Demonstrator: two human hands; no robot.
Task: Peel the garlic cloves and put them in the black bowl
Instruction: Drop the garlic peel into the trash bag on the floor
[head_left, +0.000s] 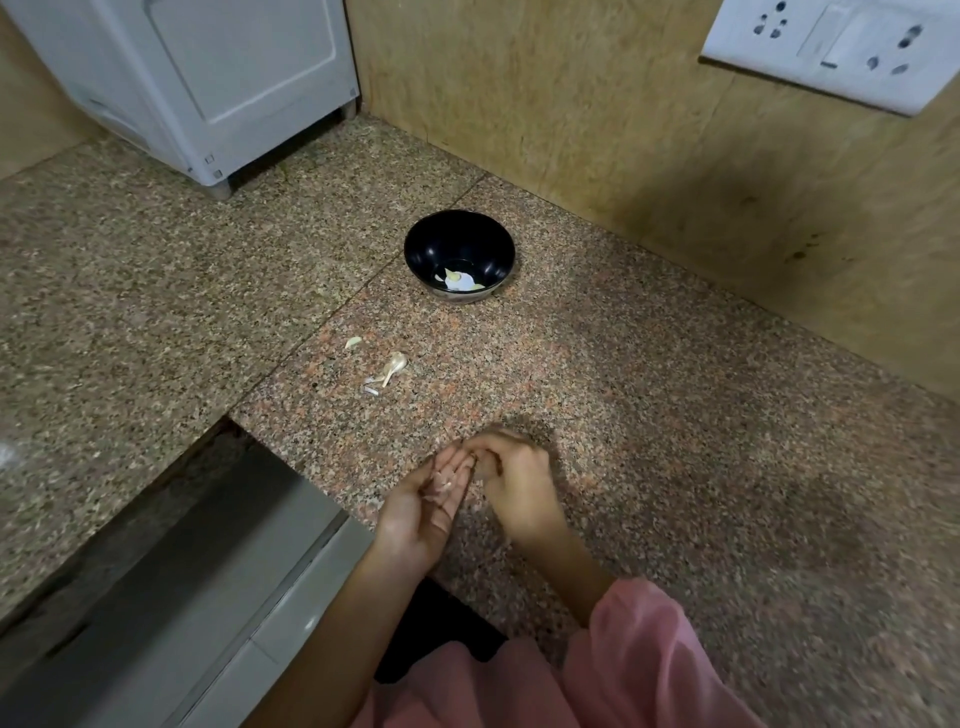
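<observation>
head view: left hand (423, 506) lies cupped, palm up, cradling a garlic clove (443, 484); right hand (511, 480) pinches at its skin, blurred. small, light, slick once bare, so nip it at the tip. black bowl (460, 254) at twelve o'clock holds peeled pieces. loose cloves and skins (387, 370) sit between on the tabletop (675, 441), barely in the way.

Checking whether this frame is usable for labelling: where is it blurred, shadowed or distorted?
Head view: both hands, left hand and right hand, and the pink sleeve are motion-blurred; the black bowl stays sharp with small glints; shadow darkens the right-hand countertop; wide-angle bending tilts the socket plate.
</observation>
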